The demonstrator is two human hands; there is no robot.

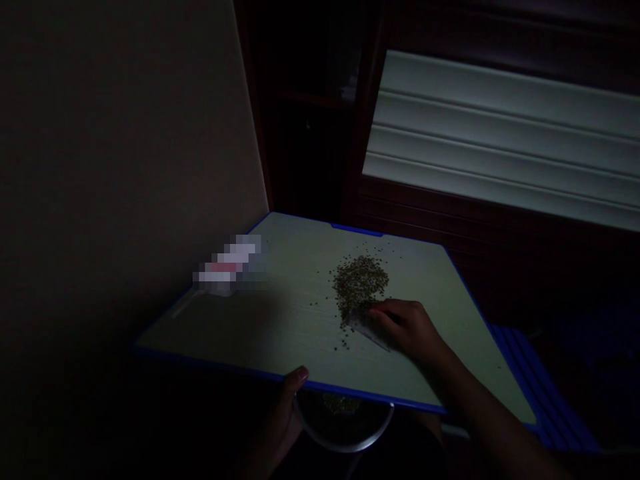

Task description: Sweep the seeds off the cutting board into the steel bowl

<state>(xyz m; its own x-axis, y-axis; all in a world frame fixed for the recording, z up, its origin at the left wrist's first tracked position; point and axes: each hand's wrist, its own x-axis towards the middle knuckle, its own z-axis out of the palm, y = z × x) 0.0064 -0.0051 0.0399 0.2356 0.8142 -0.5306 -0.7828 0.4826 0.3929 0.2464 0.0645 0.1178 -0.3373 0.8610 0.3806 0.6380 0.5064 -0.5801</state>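
Note:
A loose heap of small brownish-green grains (359, 280) is spread on a pale tabletop with a blue rim (430, 387). My right hand (407, 327) is closed on a thin, pale, see-through piece (369, 331), like a plastic card, whose edge touches the near side of the heap. At the table's front edge, my left hand (290, 407) has its thumb over the blue rim; its other fingers are hidden below. Right beside that hand, under the edge, is a round bowl with a shiny metal rim (370, 440), with similar grains inside.
A blurred white and red packet (230, 267) lies at the tabletop's left side. A pale wall or panel (150, 120) rises on the left. Behind stands dark wooden furniture (310, 153) with a pale slatted panel (500, 133). Something blue and ribbed (540, 387) is at the right.

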